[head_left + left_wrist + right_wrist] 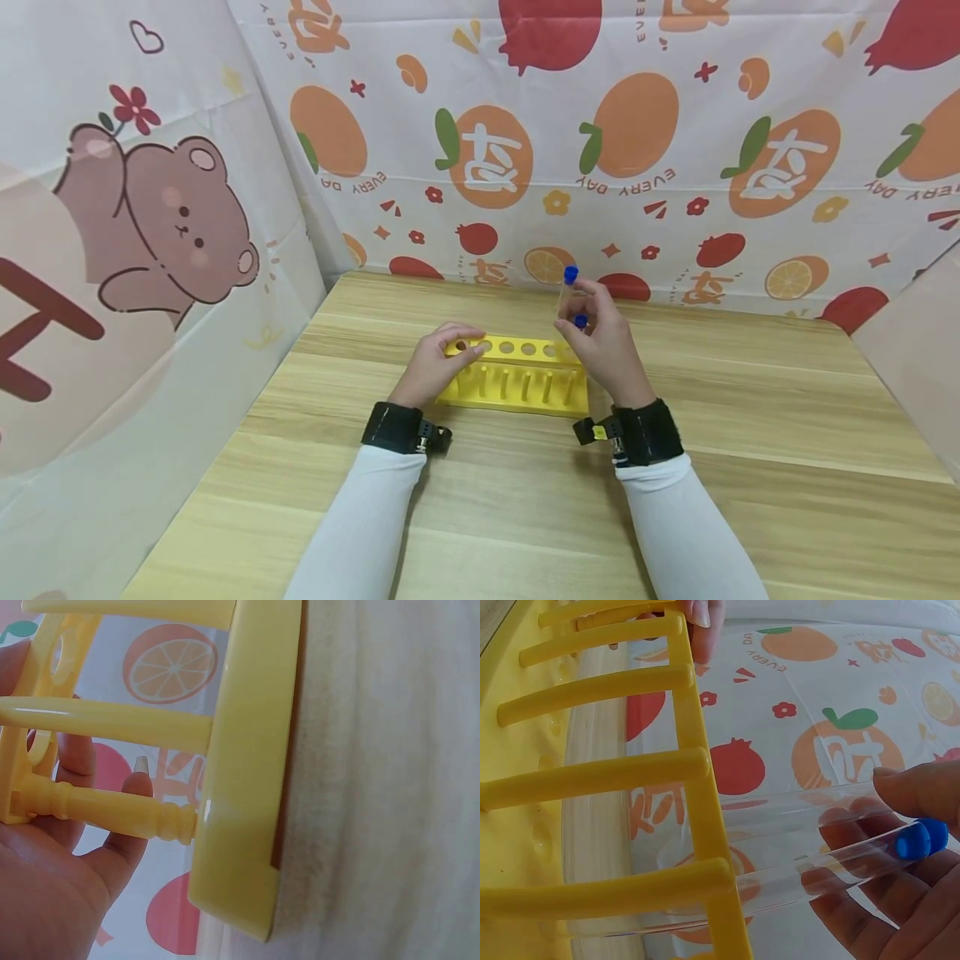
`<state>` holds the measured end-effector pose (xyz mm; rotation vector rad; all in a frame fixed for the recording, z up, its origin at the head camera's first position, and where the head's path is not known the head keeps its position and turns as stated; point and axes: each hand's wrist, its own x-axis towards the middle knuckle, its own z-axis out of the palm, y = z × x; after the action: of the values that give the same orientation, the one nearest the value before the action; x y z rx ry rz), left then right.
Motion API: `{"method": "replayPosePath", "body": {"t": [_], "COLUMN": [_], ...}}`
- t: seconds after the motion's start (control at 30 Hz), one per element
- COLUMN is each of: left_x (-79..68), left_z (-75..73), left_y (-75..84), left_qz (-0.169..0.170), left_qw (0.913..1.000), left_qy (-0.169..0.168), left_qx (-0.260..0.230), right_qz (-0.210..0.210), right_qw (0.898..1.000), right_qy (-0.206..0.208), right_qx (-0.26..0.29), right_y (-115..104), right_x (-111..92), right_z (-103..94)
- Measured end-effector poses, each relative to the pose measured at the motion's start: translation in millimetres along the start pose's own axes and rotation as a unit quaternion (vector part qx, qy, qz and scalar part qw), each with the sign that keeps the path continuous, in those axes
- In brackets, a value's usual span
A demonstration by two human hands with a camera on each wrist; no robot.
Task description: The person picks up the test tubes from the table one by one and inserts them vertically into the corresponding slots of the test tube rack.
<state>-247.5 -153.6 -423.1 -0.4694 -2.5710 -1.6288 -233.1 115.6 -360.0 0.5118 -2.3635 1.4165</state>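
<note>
A yellow test tube rack with a row of round holes and upright pegs stands on the table. My left hand grips the left end of its top bar, thumb in front and fingers behind. Above the right end, my right hand pinches a clear test tube with a blue cap, held nearly upright. A second capped tube sits in the rack at that end, its blue cap close under the right fingers. In the right wrist view, the held tube's lower end lies close to the top bar.
The wood-grain table extends around the rack. A white fruit-print cloth hangs behind it, and a bear-print cloth hangs along the left side. Both wrists wear black straps with small cameras.
</note>
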Motion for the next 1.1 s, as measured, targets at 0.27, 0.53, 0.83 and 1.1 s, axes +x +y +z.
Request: {"method": "replayPosePath", "body": {"t": [0.27,0.53,0.83,1.1], "left_x": [0.9,2.1,2.7,3.4], "left_z": [-0.3,0.0,0.0,-1.0], "left_y": [-0.7,-2.2,-3.3,3.2], "left_qz": [0.006,0.007,0.007,-0.002], "left_qw": [1.0,0.9999,0.9999,0.9999], "left_qy": [-0.003,-0.003,-0.001,-0.004], "left_qx": [-0.004,-0.011,-0.011,-0.016], "right_qz": [0.003,0.008,0.014,0.024], "right_qw": [1.0,1.0,1.0,0.999], "right_qy": [-0.003,-0.009,-0.017,-0.026], "right_qx": [-0.004,0.001,-0.007,-0.017], "right_y": [2.2,3.1,5.9,9.1], "right_x": [-0.1,0.8,2.7,3.2], "right_z": [0.2,-0.3,1.2,2.5]}}
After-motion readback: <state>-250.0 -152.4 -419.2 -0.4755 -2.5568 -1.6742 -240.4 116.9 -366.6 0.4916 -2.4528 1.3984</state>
